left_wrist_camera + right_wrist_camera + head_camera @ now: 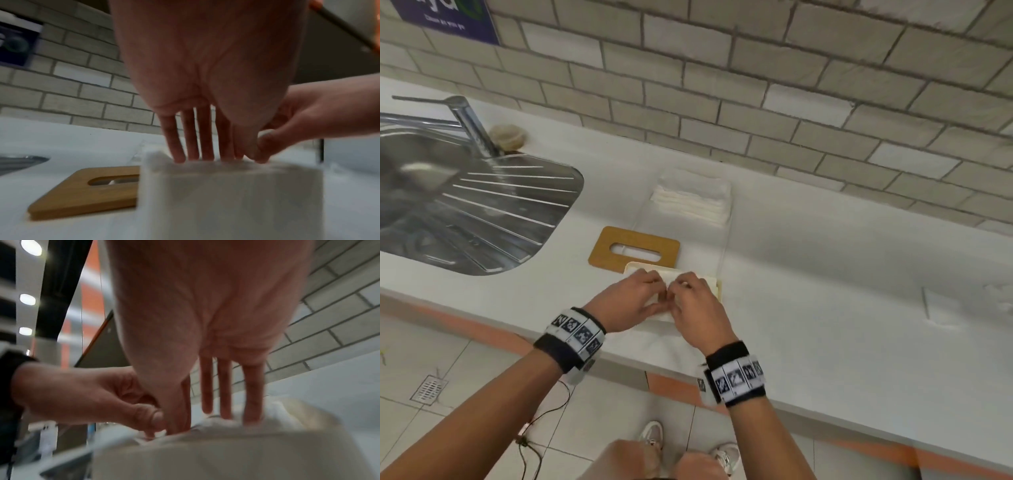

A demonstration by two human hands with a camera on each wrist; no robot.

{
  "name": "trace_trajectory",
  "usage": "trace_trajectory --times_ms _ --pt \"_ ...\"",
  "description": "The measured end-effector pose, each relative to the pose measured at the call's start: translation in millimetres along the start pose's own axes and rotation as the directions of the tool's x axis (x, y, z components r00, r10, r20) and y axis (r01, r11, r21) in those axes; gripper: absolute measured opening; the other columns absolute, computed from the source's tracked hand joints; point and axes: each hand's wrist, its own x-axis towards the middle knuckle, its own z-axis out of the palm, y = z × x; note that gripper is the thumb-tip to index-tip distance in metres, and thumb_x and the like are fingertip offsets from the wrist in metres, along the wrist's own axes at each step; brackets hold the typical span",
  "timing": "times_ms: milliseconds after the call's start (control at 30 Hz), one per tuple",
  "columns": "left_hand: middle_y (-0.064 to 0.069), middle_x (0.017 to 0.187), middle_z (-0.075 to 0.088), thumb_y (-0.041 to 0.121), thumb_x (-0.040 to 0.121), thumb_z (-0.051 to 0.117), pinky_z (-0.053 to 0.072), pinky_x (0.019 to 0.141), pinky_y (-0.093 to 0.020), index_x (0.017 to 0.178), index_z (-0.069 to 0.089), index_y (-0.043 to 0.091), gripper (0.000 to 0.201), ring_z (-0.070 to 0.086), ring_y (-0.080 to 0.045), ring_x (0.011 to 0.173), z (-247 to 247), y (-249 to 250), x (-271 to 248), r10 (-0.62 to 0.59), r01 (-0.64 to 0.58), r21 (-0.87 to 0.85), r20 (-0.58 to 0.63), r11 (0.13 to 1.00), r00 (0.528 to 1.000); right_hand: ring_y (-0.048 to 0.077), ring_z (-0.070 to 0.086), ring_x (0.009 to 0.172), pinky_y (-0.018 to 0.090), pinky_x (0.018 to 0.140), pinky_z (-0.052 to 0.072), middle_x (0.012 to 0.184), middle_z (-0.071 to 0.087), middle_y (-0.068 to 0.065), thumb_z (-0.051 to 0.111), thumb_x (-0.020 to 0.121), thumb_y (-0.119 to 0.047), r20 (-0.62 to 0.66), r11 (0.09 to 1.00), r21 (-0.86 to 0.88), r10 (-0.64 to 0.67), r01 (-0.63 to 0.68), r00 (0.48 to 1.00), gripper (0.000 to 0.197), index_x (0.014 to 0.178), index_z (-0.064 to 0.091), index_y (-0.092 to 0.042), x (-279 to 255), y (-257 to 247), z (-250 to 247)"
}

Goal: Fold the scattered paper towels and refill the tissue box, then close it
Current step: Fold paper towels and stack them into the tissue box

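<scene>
Both hands sit side by side on top of the open tissue box, thumbs touching. The left hand has its fingers straight and pointing down, tips pushing into the white paper towels in the box. The right hand does the same with straight fingers. Neither hand closes around anything. The hands cover most of the box, so how full it is cannot be told, and both wrist views are blurred at its near wall. The wooden lid, with its slot, lies flat on the counter just behind and left of the box, one corner hidden by it. Farther back lies a stack of folded towels. Another white sheet lies well to the right, too washed out to read. The steel sink is cut off at the left edge. A blue sign on the tiled wall is cropped, its writing illegible.
</scene>
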Motion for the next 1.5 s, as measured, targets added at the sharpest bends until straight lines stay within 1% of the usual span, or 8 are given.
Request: trace_trajectory --times_ms 367,533,667,767,900,1033,1167,1500 --pt "0.007 0.129 0.058 0.016 0.077 0.090 0.054 0.088 -0.039 0.109 0.058 0.027 0.046 0.059 -0.021 0.114 -20 -8 40 -0.077 -0.051 0.284 0.423 0.958 0.903 0.035 0.063 0.117 0.044 0.090 0.057 0.126 0.060 0.014 0.078 0.096 -0.015 0.265 0.978 -0.206 0.087 -0.031 0.960 0.060 0.149 0.057 -0.033 31 19 -2" --pt "-0.010 0.115 0.063 0.036 0.090 0.054 0.046 0.064 -0.035 0.089 0.053 0.029 0.007 0.066 -0.020 0.052 -38 1 62 -0.123 -0.072 0.344 0.513 0.936 0.850 0.034 0.065 0.103 0.036 0.077 0.051 0.118 0.053 0.015 0.044 0.110 -0.004 0.292 0.981 -0.182 0.114 -0.062 0.950 0.058 0.159 0.046 -0.035 36 27 -4" --pt "0.010 0.121 0.046 0.043 0.104 0.054 0.035 0.059 -0.019 0.092 0.042 0.049 0.018 0.044 0.006 0.067 -20 -3 60 -0.149 0.013 0.276 0.476 0.961 0.867 0.037 0.065 0.108 0.035 0.075 0.042 0.106 0.044 0.010 0.043 0.109 -0.008 0.343 0.982 -0.157 0.154 -0.105 0.926 0.061 0.162 0.037 -0.039 41 21 1" --pt "-0.006 0.114 0.064 0.054 0.089 0.048 0.050 0.062 -0.035 0.091 0.051 0.032 0.022 0.065 -0.018 0.061 -27 -3 54 -0.075 -0.067 0.284 0.459 0.957 0.885 0.038 0.064 0.117 0.037 0.079 0.045 0.121 0.054 0.015 0.046 0.109 -0.009 0.337 0.985 -0.142 0.137 -0.093 0.932 0.058 0.161 0.038 -0.033 35 18 -16" --pt "0.001 0.137 0.057 0.006 0.084 0.082 0.056 0.086 -0.041 0.117 0.060 0.029 0.046 0.064 -0.022 0.103 -44 -2 49 -0.250 0.092 0.398 0.366 0.913 0.897 0.037 0.062 0.112 0.042 0.087 0.053 0.127 0.055 0.017 0.056 0.104 -0.003 0.219 0.986 -0.047 0.167 -0.160 0.961 0.056 0.154 0.045 -0.024 6 34 -52" --pt "0.010 0.128 0.064 0.032 0.095 0.078 0.052 0.076 -0.035 0.122 0.066 0.032 0.030 0.065 -0.015 0.096 -48 59 56 -0.134 0.130 0.181 0.014 0.975 0.991 0.025 0.069 0.098 0.042 0.082 0.059 0.112 0.072 0.004 0.064 0.105 -0.030 -0.079 0.969 0.129 0.222 -0.211 0.972 0.036 0.139 0.055 -0.030 -47 71 -79" --pt "0.016 0.102 0.076 0.024 0.097 0.077 0.062 0.081 -0.028 0.109 0.070 0.027 0.014 0.073 -0.002 0.094 -17 146 81 -0.105 0.015 -0.355 -0.237 0.935 0.966 0.001 0.074 0.085 0.036 0.078 0.063 0.098 0.077 -0.017 0.071 0.100 -0.037 -0.243 0.870 0.424 0.378 -0.253 0.893 0.016 0.116 0.067 -0.038 -106 139 -98" --pt "0.004 0.081 0.078 0.008 0.096 0.076 0.063 0.079 -0.033 0.097 0.074 0.026 0.018 0.078 -0.014 0.078 138 317 190 -0.272 0.178 -0.672 -0.036 0.719 0.962 0.002 0.074 0.078 0.006 0.070 0.047 0.087 0.077 -0.019 0.072 0.099 -0.020 -0.319 0.707 0.500 0.687 -0.500 0.653 0.013 0.090 0.072 -0.030 -205 417 -143"
